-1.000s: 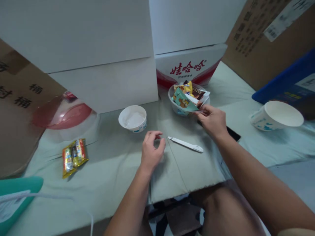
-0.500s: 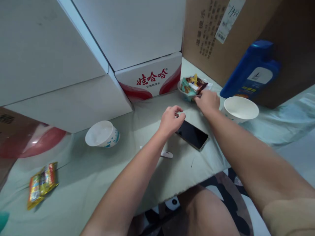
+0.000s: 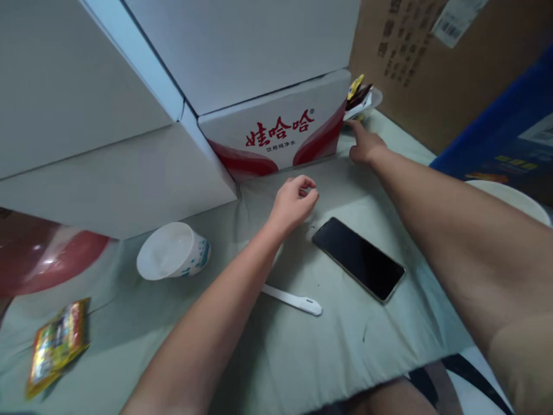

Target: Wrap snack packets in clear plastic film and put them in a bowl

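My right hand (image 3: pixel 367 144) reaches to the far corner, index finger stretched against the lower side of a clear bowl (image 3: pixel 375 99) of wrapped snacks. The box's edge partly hides the bowl. A yellow wrapper (image 3: pixel 355 86) and a dark brown wrapper (image 3: pixel 360 98) stick up from it. My left hand (image 3: pixel 296 199) hovers over the cloth with loosely curled fingers, a gap to the thumb and nothing visible in it. Below and right of that hand lies a black phone (image 3: pixel 358 257). A white plastic utensil (image 3: pixel 298 301) is partly covered by my left forearm.
A white carton with red lettering (image 3: pixel 280 132) stands behind my hands. A paper bowl (image 3: pixel 166 253) is on the left, near a yellow snack packet (image 3: pixel 58 346). On the right are another paper bowl (image 3: pixel 514 196), a blue bottle (image 3: pixel 505 132) and a brown carton (image 3: pixel 415 69).
The snack bowl has shifted toward the back, partly behind the white carton, with my right hand following. My left hand is farther from the phone. The camera view has come closer.
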Demonstrator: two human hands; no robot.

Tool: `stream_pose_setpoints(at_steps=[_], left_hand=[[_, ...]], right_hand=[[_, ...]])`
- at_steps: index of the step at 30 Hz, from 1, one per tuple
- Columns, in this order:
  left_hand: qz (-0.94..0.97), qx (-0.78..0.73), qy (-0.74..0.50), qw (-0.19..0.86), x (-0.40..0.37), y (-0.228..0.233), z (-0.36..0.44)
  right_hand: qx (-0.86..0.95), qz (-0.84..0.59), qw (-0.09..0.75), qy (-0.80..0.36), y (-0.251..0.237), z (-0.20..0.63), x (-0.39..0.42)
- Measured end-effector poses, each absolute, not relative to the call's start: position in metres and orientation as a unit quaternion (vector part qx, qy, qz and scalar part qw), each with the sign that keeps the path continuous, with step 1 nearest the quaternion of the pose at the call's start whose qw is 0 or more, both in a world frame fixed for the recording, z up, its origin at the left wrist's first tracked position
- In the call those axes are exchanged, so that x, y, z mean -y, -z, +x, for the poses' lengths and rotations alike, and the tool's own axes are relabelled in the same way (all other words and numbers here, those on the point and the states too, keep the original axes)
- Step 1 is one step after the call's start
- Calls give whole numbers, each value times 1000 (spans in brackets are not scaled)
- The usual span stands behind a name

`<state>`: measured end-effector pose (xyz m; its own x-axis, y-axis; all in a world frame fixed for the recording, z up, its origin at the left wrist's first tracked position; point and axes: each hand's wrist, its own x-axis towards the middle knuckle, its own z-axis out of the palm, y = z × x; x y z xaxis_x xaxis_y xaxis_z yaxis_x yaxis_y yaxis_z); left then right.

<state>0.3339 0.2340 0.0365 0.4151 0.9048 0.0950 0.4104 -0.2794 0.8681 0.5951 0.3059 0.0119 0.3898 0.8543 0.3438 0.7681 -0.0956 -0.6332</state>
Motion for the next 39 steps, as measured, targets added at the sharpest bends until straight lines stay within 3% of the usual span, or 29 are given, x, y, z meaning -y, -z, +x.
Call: stream_pose_setpoints(at_steps=[3,7,14,20,28,39], left_hand=[[686,-457,-341,452,-210,-42,305],[594,-457,-409,521,-151,-52,239],[377,-529,-557,517,-71,-52,85],[322,-524,-595,518,-62,-47,4],[344,-522,-601,497,-69,-32,-42],[222,-459,-646,569,-78,-34,-50]], right_hand=[[554,-748,362,-54,-18,557,-268],[600,-679,419,-62,-22,471,-179],[774,-482,366,-186,-33,299,-80],[851,-342,346,-196,-60,165,-113],[883,-386,222,-150,-61,24,-192],[919,-391,48,7,-57,-56,-241]])
